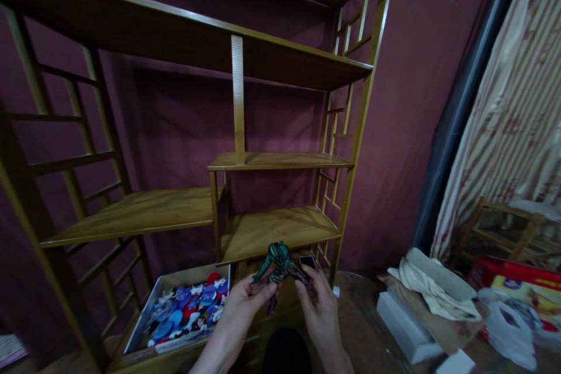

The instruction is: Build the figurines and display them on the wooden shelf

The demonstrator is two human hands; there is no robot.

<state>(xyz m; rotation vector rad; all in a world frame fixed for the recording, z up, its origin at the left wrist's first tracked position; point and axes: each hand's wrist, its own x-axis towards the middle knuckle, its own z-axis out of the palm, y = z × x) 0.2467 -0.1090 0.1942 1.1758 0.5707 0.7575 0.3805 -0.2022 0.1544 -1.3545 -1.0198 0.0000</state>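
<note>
Between my two hands is a dark green figurine (pixel 280 262) with a patterned, shiny surface and limb-like parts; its exact kind I cannot make out. My left hand (pixel 243 310) pinches its left side between thumb and fingers. On the other side, my right hand (pixel 322 311) grips a limb the same way. The figurine is in front of the lower right board (pixel 280 228) of a wooden shelf unit. A dark-screened, phone-like object (pixel 307 261) shows just behind my right fingertips.
At lower left stands an open box (pixel 144 315) of blue, red and white small pieces. Shelf posts (pixel 238 99) and boards rise ahead. To the right lie a white box (pixel 405 327), pale cloth (pixel 438 286) and a plastic bag (pixel 511 333), near a striped curtain (pixel 504 99).
</note>
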